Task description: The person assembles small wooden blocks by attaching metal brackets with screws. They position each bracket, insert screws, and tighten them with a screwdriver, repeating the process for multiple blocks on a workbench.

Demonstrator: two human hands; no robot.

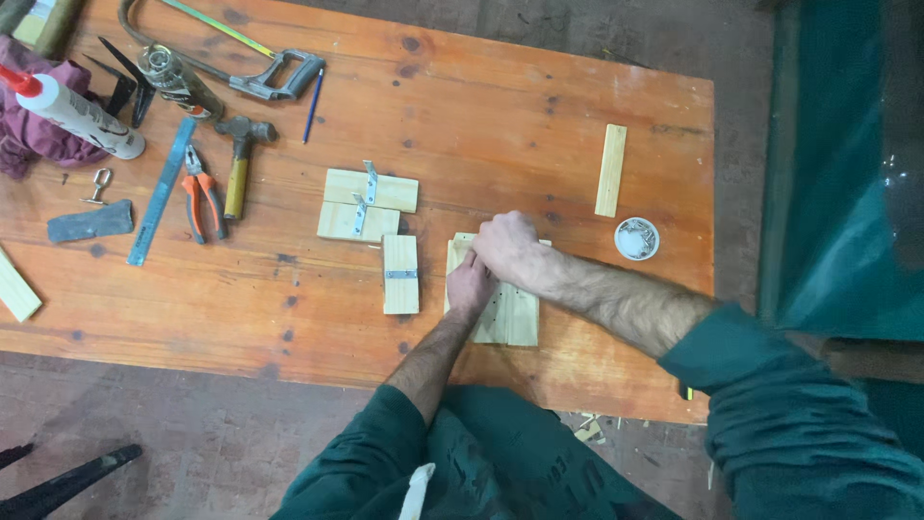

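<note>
Two pale wooden boards (510, 316) lie side by side near the front of the orange wooden table (500, 125). My left hand (469, 286) presses down on their left part. My right hand (505, 246) is closed in a fist over the boards' far end, partly above my left hand; what it grips is hidden. Left of them lies a short board with a metal hinge (400, 274). Farther back are two more hinged boards (366, 204).
A small white cup of screws (636, 238) and a thin wooden strip (610, 169) sit to the right. At the left lie a hammer (238, 159), orange pliers (200, 193), a steel ruler (162, 190), a hacksaw (260, 77) and a glue tube (72, 111).
</note>
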